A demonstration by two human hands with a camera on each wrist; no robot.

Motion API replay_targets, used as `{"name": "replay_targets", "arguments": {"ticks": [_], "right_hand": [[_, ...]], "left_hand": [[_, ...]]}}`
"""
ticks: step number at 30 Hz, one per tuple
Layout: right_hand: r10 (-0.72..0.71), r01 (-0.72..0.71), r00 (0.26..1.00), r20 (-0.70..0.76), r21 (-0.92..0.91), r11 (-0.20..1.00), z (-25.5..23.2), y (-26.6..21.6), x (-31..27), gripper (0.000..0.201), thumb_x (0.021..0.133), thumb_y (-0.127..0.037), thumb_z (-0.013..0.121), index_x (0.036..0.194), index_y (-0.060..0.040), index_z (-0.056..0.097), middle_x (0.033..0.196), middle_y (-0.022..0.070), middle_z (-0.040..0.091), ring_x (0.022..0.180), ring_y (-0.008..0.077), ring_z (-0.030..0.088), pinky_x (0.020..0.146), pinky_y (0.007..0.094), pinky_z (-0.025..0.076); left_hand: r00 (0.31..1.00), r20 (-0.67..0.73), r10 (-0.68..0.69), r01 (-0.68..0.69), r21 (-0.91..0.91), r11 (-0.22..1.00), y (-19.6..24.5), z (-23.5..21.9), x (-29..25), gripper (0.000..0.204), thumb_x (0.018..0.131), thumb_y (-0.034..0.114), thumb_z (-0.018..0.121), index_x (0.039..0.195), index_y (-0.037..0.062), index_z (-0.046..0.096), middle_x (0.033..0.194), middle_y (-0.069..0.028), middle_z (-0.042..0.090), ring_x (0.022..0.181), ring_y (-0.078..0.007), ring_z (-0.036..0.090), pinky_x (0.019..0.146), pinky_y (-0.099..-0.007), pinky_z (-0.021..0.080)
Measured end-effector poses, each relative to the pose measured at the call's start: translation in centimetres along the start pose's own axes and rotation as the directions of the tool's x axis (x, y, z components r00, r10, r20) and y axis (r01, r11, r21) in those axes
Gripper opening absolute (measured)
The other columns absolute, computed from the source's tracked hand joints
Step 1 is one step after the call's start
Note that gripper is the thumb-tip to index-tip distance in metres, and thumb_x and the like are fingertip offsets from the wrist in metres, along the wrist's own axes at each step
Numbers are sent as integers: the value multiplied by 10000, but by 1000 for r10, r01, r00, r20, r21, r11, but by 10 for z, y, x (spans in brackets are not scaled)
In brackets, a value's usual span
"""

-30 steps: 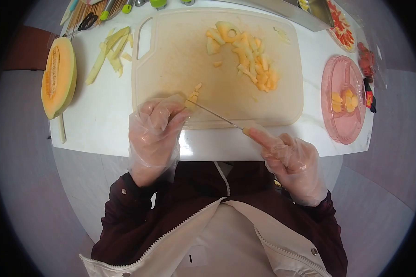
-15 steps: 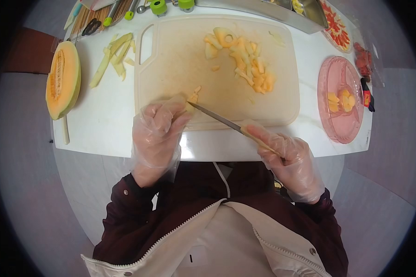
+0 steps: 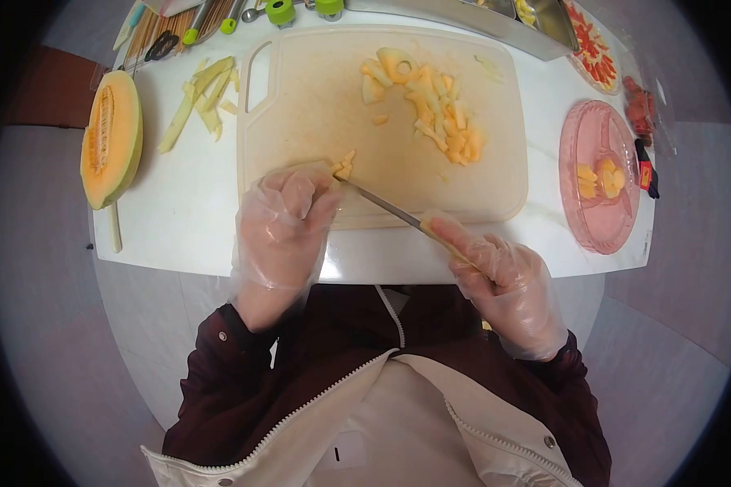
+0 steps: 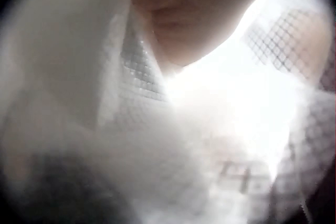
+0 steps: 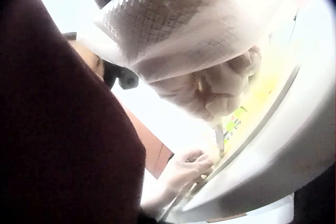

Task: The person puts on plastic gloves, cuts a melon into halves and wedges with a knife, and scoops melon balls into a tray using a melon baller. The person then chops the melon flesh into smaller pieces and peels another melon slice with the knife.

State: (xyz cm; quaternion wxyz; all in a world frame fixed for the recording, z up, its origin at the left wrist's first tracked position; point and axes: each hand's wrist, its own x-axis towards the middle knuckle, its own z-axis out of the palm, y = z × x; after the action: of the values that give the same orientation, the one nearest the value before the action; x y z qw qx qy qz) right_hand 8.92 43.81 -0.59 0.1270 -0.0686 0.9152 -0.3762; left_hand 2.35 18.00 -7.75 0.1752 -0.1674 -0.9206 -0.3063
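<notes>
In a clear plastic glove, my left hand (image 3: 284, 227) pinches a piece of melon over the near left part of the cutting board (image 3: 317, 97); the fingers hide most of the piece. Small cut melon bits (image 3: 346, 164) lie just past its fingertips. My gloved right hand (image 3: 508, 284) grips a knife (image 3: 386, 204) by the handle, index finger stretched along it. The blade slants to the left and its tip is right at the left fingertips, by the bits. A pile of orange melon pieces (image 3: 439, 114) lies toward the board's far right. Glove plastic fills much of the left wrist view.
Left of the board are a halved melon (image 3: 110, 142) and rind strips (image 3: 195, 97). A pink divided tray (image 3: 577, 174) with melon pieces stands at right. Green-handled tools (image 3: 281, 12), a metal container (image 3: 495, 24) and a plate of red pieces (image 3: 594, 49) line the far side.
The knife blade has turned from edge-up to showing its flat side. My left hand has shifted slightly right with the knife tip staying at its fingertips. The melon pile is unchanged.
</notes>
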Motion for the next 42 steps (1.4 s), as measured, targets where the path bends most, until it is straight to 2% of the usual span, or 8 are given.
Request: {"name": "replay_targets", "arguments": {"ticks": [7, 14, 17, 20, 22, 26, 34, 42], "right_hand": [[100, -95, 995, -7, 250, 964, 7, 5, 3, 479, 939, -15, 663, 1400, -144, 671, 1133, 111, 769, 910, 238, 738, 850, 321, 577], [164, -164, 986, 23, 257, 952, 2, 0, 5, 456, 956, -23, 659, 1397, -139, 673, 1190, 127, 758, 975, 234, 747, 873, 324, 571], [126, -115, 991, -36, 224, 968, 0, -1, 2, 469, 945, -18, 668, 1396, -147, 677, 1113, 120, 768, 922, 237, 740, 853, 319, 572], [120, -113, 993, -16, 222, 968, -2, -1, -2, 513, 918, -5, 682, 1405, -163, 674, 997, 100, 757, 840, 237, 719, 809, 323, 577], [57, -49, 998, -37, 195, 980, 0, 0, -5, 457, 953, -40, 629, 1408, -79, 661, 845, 70, 703, 690, 116, 573, 714, 266, 494], [-8, 13, 999, -45, 114, 993, -1, -1, -8, 471, 948, -29, 645, 1414, -100, 661, 760, 75, 620, 662, 187, 587, 683, 303, 501], [-115, 110, 993, -28, -137, 984, 3, -2, -11, 554, 880, 1, 691, 1407, -172, 674, 757, 78, 619, 656, 258, 609, 646, 369, 518], [-55, 55, 998, 8, -272, 961, 9, -2, -11, 557, 882, -13, 698, 1405, -202, 679, 769, 81, 630, 647, 252, 613, 635, 357, 519]], "left_hand": [[987, 159, -32, 38, -34, 999, -4, -12, 3, 233, 804, -5, 775, 986, 83, 659, 963, -100, 727, 870, -348, 668, 740, -429, 537], [995, 78, 61, -58, -41, 997, -2, -4, 7, 223, 802, 11, 786, 977, 72, 662, 947, -109, 736, 864, -354, 700, 733, -418, 557], [998, 63, 2, 2, -58, 998, -1, 0, 2, 244, 791, 79, 806, 947, 82, 618, 880, -109, 677, 815, -350, 644, 711, -456, 524], [997, 66, -40, 38, 33, 999, 5, -3, 3, 367, 735, 110, 889, 1015, 38, 664, 843, -125, 729, 765, -308, 721, 692, -380, 574], [979, 160, -124, 144, -120, 982, 6, -7, 2, 382, 713, 137, 919, 988, 26, 679, 838, -120, 726, 751, -263, 723, 675, -353, 570], [964, 150, -221, 250, -214, 944, 8, -13, -3, 358, 707, 142, 895, 918, 57, 619, 869, -94, 699, 756, -327, 666, 659, -409, 532], [990, 56, 127, -123, -65, 990, -6, -6, -4, 251, 761, 94, 844, 952, 106, 683, 895, -45, 721, 784, -316, 669, 699, -396, 536], [993, 36, 117, -116, -28, 993, -6, -6, -9, 224, 733, 81, 847, 896, 138, 704, 940, -18, 736, 815, -276, 677, 705, -373, 539]]}}
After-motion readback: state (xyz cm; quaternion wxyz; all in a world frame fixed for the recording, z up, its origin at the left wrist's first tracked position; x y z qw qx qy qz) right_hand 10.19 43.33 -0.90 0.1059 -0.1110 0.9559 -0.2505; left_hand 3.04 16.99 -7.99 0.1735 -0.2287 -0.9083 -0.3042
